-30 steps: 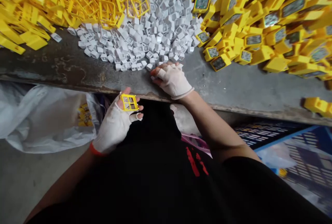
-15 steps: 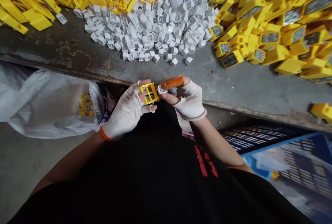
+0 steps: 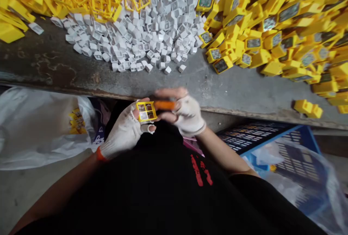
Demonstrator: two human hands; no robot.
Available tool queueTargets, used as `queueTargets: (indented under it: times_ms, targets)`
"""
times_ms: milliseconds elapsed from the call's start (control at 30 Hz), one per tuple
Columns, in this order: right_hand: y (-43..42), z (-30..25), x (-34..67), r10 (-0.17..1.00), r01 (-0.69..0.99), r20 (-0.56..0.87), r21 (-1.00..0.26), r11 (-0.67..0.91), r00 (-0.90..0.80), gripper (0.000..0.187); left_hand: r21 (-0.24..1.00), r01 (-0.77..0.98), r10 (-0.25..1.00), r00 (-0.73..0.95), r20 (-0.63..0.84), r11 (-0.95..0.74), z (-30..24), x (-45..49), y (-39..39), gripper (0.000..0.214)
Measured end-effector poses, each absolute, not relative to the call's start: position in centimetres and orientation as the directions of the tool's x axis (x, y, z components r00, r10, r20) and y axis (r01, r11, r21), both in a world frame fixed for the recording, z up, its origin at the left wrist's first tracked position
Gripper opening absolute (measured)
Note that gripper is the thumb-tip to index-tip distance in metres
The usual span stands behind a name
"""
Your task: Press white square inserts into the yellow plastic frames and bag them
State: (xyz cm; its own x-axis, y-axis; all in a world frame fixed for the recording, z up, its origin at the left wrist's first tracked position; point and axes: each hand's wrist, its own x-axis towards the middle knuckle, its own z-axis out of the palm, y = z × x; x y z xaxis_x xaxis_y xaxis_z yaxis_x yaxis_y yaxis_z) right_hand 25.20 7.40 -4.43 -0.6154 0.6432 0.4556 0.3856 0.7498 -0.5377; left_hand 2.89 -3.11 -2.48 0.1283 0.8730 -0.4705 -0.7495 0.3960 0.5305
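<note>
Near the table edge, my left hand (image 3: 127, 128), in a white glove with bare fingertips, is closed on a small yellow plastic frame (image 3: 155, 111) divided into four square openings. A white square cap (image 3: 143, 115) shows in the lower left opening. My right hand (image 3: 182, 110), gloved the same way, is at the right side of the frame. An orange cover is on one of its fingers, pointing at the frame. Motion smears these fingers, and I cannot tell whether they touch the frame or hold anything.
On the grey metal table (image 3: 108, 82) lie a heap of white caps (image 3: 152, 35), yellow frames (image 3: 100, 1) and yellow housings (image 3: 252, 42). A yellow piece (image 3: 308, 108) lies near the front edge. Below are a white bag (image 3: 43, 133) and a blue crate (image 3: 310, 140).
The white cap that was between my right thumb and orange-covered finger no longer shows there; one now shows inside the frame. The frame has turned slightly. The whole view has shifted.
</note>
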Motion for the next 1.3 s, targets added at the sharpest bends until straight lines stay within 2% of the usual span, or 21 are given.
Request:
queueTargets:
  times_ms: [67, 167, 233, 300, 367, 467, 533, 600, 700, 800, 867, 967, 1067, 1200, 1300]
  targets:
    - [10.5, -4.0, 26.3, 0.753, 0.542, 0.412, -0.525, 0.656, -0.513, 0.040, 0.529, -0.763, 0.872, 0.094, -0.480, 0.373, -2.7, 2.9, -2.9, 0.037]
    - [15.0, -3.9, 25.6, 0.871, 0.770, 0.220, -0.407, 0.491, -0.439, 0.036, 0.546, -0.775, 0.876, 0.022, -0.481, 0.319, -2.8, 3.0, -2.7, 0.041]
    - [16.7, -4.0, 24.3, 0.892, 0.836, 0.099, -0.318, 0.448, -0.440, 0.038, 0.571, -0.760, 0.877, -0.003, -0.481, 0.311, -2.6, 3.0, -2.6, 0.044]
    - [17.0, -4.4, 23.4, 0.885, 0.818, 0.094, -0.346, 0.459, -0.457, 0.031, 0.599, -0.739, 0.876, -0.024, -0.482, 0.309, -2.5, 3.0, -2.6, 0.043]
    - [16.1, -4.7, 23.3, 0.866, 0.714, 0.176, -0.502, 0.488, -0.469, 0.022, 0.620, -0.721, 0.875, -0.039, -0.482, 0.309, -2.4, 2.9, -2.5, 0.041]
    - [13.5, -5.1, 24.0, 0.836, 0.354, 0.294, -0.804, 0.478, -0.464, 0.037, 0.637, -0.701, 0.880, -0.028, -0.474, 0.321, -2.3, 2.9, -2.3, 0.044]
    - [11.5, -5.2, 24.4, 0.839, 0.144, 0.316, -0.899, 0.415, -0.444, 0.048, 0.630, -0.696, 0.883, 0.012, -0.469, 0.344, -2.2, 2.9, -2.1, 0.044]
    - [9.7, -5.2, 24.4, 0.844, 0.066, 0.319, -0.922, 0.382, -0.432, 0.049, 0.609, -0.698, 0.882, 0.069, -0.467, 0.377, -2.1, 3.1, -1.9, 0.041]
    - [7.7, -4.8, 24.1, 0.815, 0.097, 0.383, -0.880, 0.465, -0.435, 0.040, 0.589, -0.702, 0.883, 0.126, -0.452, 0.401, -1.8, 3.4, -1.8, 0.036]
    - [6.8, -4.6, 24.0, 0.736, 0.162, 0.539, -0.751, 0.640, -0.410, 0.022, 0.579, -0.715, 0.891, 0.139, -0.432, 0.392, -1.7, 3.6, -1.9, 0.041]
    - [6.6, -4.7, 24.0, 0.687, 0.218, 0.599, -0.667, 0.712, -0.411, 0.017, 0.570, -0.724, 0.894, 0.145, -0.425, 0.388, -1.7, 3.7, -2.0, 0.044]
    - [6.6, -5.2, 23.9, 0.649, 0.263, 0.596, -0.607, 0.750, -0.472, 0.025, 0.567, -0.720, 0.889, 0.156, -0.430, 0.400, -1.9, 3.7, -2.1, 0.039]
    - [6.2, -5.7, 23.7, 0.633, 0.237, 0.592, -0.609, 0.757, -0.499, 0.031, 0.555, -0.722, 0.880, 0.161, -0.446, 0.413, -2.4, 3.6, -2.2, 0.037]
    - [6.1, -5.3, 24.6, 0.642, 0.304, 0.520, -0.592, 0.746, -0.563, 0.028, 0.515, -0.738, 0.858, 0.167, -0.485, 0.435, -2.9, 3.6, -2.0, 0.038]
    - [8.8, -4.7, 27.1, 0.647, 0.342, 0.537, -0.563, 0.752, -0.541, 0.029, 0.528, -0.741, 0.868, 0.149, -0.474, 0.415, -2.9, 3.5, -1.7, 0.038]
